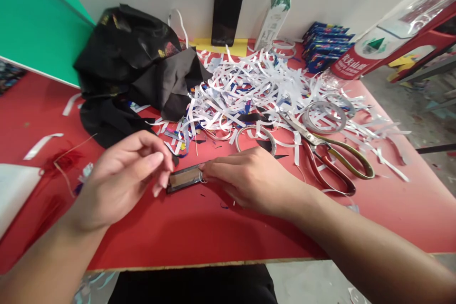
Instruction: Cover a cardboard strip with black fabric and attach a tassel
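Red surface carries everything, near edge at bottom of frame. Green board leans at far left. Black fabric heap sits far left of centre, part spilling toward the near side. White paper strips piled across far centre to right, tangled, some with coloured print. Black flat panel stands upright against the far wall, white-green carton tilted just right of it. Stack of blue packets far right, red-labelled bottle lying beside it. Scissors with red and olive handles lie right of centre, blades pointing far-left into the strips. Tape ring just beyond the scissors, another ring nearer centre, just beyond the right hand. Red thread tuft at left, loose white strip beside it.

Left hand: fingers curled, thumb and fingertips pinched together at the left end of the small dark rectangular piece; can't tell if they actually grip it or only touch. Right hand: palm down, fingers stretched flat, tips pressing the piece's right end onto the surface. Piece lies flat at near centre between both hands, brownish face with dark border, slightly tilted.
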Demonstrator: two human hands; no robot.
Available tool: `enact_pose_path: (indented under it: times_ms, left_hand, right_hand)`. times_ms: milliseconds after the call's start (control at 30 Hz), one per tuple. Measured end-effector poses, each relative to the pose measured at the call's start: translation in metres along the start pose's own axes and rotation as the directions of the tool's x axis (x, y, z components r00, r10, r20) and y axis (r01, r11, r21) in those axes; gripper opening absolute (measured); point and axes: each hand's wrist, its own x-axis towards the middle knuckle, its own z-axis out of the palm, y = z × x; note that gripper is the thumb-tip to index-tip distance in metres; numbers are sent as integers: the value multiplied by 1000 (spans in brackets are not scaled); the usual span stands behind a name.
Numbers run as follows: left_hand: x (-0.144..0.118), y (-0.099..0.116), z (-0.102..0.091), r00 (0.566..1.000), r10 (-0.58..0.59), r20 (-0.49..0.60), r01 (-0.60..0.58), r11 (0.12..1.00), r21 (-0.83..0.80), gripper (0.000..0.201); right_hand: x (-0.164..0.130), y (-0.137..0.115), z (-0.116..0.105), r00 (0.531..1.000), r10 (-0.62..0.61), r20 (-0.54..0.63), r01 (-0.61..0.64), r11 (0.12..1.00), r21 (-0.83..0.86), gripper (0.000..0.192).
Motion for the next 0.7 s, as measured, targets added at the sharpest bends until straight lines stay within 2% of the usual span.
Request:
enact_pose_path:
  times_ms: [67, 100, 133, 167, 233, 300, 400, 533, 600, 700]
  left_hand:
    - [-8, 0, -2, 996, 31, -79, -24, 996, 88, 12]
    - [-12, 0, -1, 991, 76, -110, -50, 974, 223, 12]
    - [-15, -1, 0, 985, 125, -119, -67, 912, 406, 9]
    - [-18, -2, 3, 982, 169, -84, -91, 811, 578, 9]
    - [-20, -5, 8, 985, 173, 2, -116, 652, 749, 20]
    - [-19, -7, 14, 990, 138, 29, -107, 598, 795, 22]
    - [-15, -7, 17, 995, 102, -2, -60, 601, 797, 20]
    - [-15, -8, 15, 995, 95, -18, -45, 619, 784, 19]
    - [-17, -9, 15, 993, 112, -21, -54, 625, 778, 20]
    - [-20, -9, 17, 993, 116, -27, -54, 636, 770, 21]
  right_hand:
    - [0, 0, 0, 1000, 7, 2, -7, 1000, 4, 22]
    - [0, 0, 1, 1000, 8, -2, -8, 1000, 9, 21]
    - [0, 0, 1, 1000, 7, -13, -7, 1000, 11, 21]
    - [0, 0, 2, 1000, 3, -26, -3, 1000, 9, 21]
    - [0, 0, 4, 999, -8, -53, 8, 1000, -3, 21]
    - [0, 1, 5, 998, -12, -66, 12, 1000, 2, 21]
    - [1, 4, 2, 995, -17, -96, 28, 993, 113, 19]
    - [2, 12, -9, 966, 60, -252, 19, 953, 301, 18]
    - [1, 12, -15, 956, 94, -277, -12, 959, 282, 17]
    - [-3, 5, -20, 985, 82, -149, -66, 991, 112, 21]
